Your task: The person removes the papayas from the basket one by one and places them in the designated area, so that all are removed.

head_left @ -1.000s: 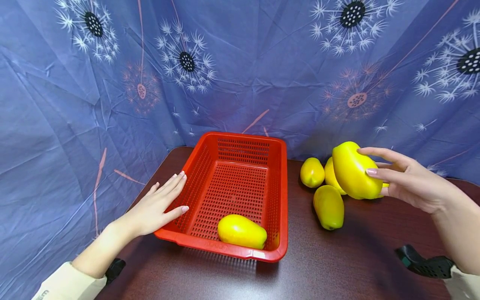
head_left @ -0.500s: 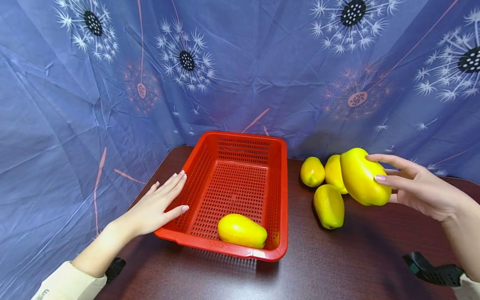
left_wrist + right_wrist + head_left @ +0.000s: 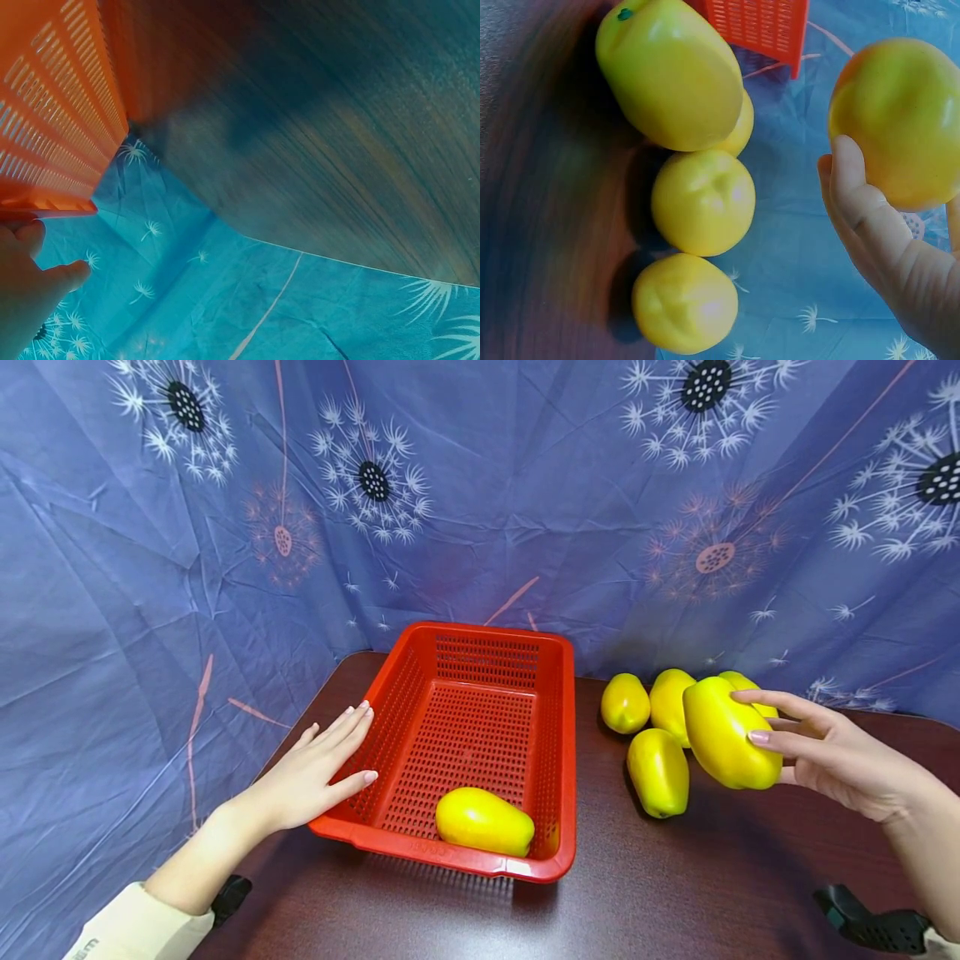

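Note:
My right hand (image 3: 832,743) grips a yellow papaya (image 3: 731,735) by its right end, thumb and fingertips spread around it. In the right wrist view this papaya (image 3: 900,120) is raised beside the others. Several more papayas stand behind and left of it: a greenish one (image 3: 657,774) in front, a small-looking one (image 3: 625,704) at the left, one (image 3: 671,706) in the middle, and one partly hidden behind the held fruit. My left hand (image 3: 315,772) lies with straight fingers over the left rim of a red plastic basket (image 3: 566,760). One papaya (image 3: 483,822) lies inside the basket's near right corner.
The basket stands on a dark brown wooden table (image 3: 645,893), left of the loose papayas. A blue curtain (image 3: 517,510) with dandelion prints hangs right behind and at the left of the table. A black wrist strap (image 3: 870,922) shows below my right forearm.
My right hand has moved right and down with the held papaya, uncovering more of the papayas behind it. The left hand and the basket have stayed in place.

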A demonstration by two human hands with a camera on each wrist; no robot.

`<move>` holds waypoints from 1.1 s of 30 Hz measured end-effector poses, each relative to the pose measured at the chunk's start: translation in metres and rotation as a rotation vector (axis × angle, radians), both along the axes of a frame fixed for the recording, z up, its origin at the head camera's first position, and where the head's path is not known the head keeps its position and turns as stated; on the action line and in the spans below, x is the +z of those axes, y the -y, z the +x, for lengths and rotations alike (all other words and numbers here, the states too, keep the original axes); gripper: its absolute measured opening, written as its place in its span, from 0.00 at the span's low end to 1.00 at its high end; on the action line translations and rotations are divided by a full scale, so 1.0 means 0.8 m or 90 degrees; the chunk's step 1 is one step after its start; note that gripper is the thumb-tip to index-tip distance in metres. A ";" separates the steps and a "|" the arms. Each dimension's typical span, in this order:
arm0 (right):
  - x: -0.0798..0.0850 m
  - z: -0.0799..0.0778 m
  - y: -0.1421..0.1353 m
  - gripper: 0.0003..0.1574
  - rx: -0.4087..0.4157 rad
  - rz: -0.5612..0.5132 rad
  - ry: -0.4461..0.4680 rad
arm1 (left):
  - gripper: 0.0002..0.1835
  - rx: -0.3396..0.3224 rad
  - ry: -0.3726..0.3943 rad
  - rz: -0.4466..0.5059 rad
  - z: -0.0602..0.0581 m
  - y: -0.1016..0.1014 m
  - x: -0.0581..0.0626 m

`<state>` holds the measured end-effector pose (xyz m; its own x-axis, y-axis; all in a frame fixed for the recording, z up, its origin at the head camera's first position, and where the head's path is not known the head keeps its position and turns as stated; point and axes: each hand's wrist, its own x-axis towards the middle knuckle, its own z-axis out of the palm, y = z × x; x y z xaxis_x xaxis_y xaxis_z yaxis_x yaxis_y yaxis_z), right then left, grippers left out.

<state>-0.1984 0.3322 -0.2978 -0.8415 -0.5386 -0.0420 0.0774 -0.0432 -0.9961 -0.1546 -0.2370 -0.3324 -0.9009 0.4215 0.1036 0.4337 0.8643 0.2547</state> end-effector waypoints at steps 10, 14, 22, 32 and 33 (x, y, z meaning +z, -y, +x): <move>-0.015 0.003 -0.010 0.33 -0.007 0.003 0.014 | 0.41 0.000 -0.003 0.004 -0.001 -0.001 -0.001; -0.022 0.005 -0.015 0.33 -0.011 0.008 0.014 | 0.41 0.000 -0.003 0.003 0.000 -0.001 -0.001; -0.038 0.008 -0.020 0.33 -0.002 0.005 0.009 | 0.41 -0.001 -0.001 0.004 -0.001 0.001 -0.002; -0.059 0.010 -0.031 0.33 0.010 -0.015 0.025 | 0.42 0.004 0.007 0.001 -0.002 0.001 -0.003; -0.061 0.010 -0.032 0.32 0.012 -0.015 0.030 | 0.42 0.005 0.007 0.001 -0.002 0.002 -0.003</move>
<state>-0.1907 0.3576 -0.3465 -0.8283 -0.5561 -0.0688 0.1255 -0.0645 -0.9900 -0.1560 -0.2383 -0.3350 -0.9052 0.4144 0.0938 0.4240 0.8672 0.2612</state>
